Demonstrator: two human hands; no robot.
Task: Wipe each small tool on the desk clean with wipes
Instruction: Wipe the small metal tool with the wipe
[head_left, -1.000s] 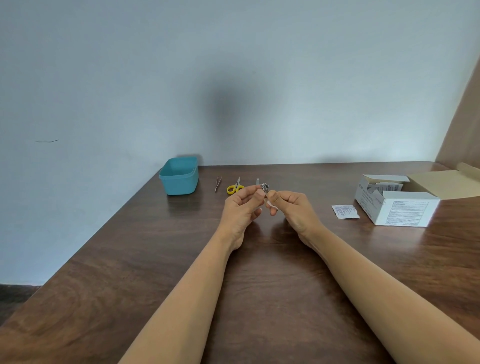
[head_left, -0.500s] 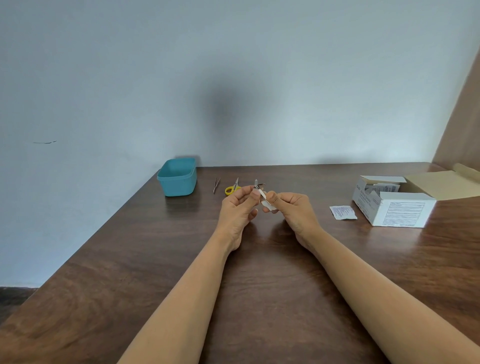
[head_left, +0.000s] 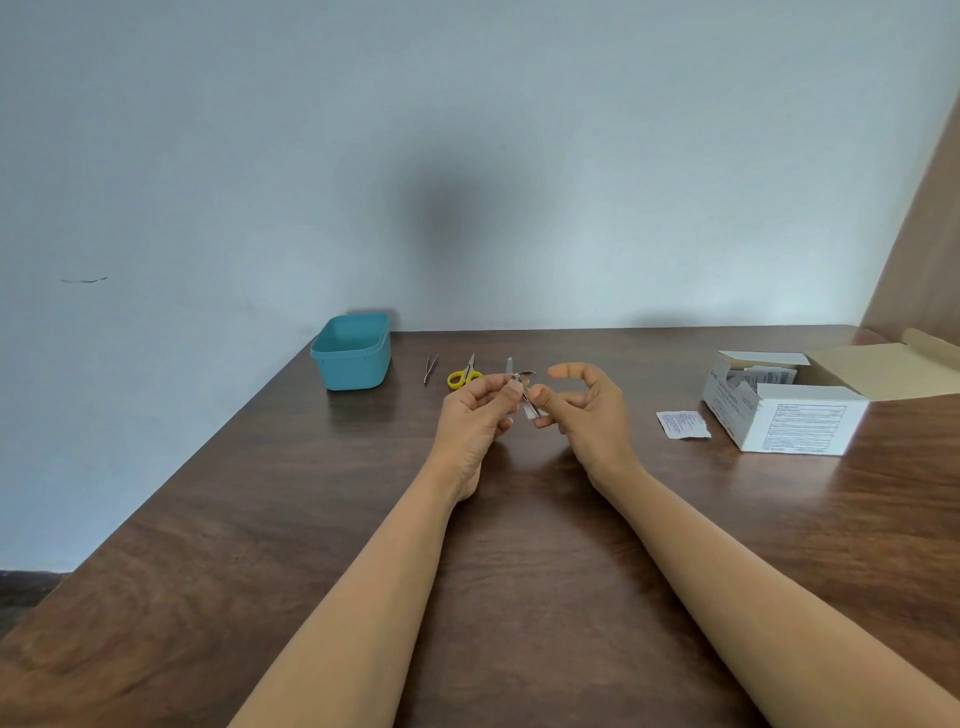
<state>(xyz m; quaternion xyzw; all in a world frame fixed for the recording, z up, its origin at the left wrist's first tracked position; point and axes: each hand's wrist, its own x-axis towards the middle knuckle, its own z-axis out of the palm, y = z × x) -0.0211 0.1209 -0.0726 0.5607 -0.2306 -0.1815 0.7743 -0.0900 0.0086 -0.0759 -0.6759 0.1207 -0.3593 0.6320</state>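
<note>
My left hand pinches a small metal nail clipper above the middle of the desk, its lever swung out. My right hand pinches a small white wipe against the clipper's lower end with the thumb and lower fingers, while its index finger is lifted away. Behind the hands lie tweezers, yellow-handled scissors and a thin metal tool, part of which my left hand hides.
A teal plastic tub stands at the desk's far left corner. An open white box of wipes sits at the right, with a torn wipe packet beside it. The brown desk ends at the wall behind.
My right index finger has lifted off and the hand has opened out a little. The wipe has slid down to the clipper's lower end. My left hand has stayed in place.
</note>
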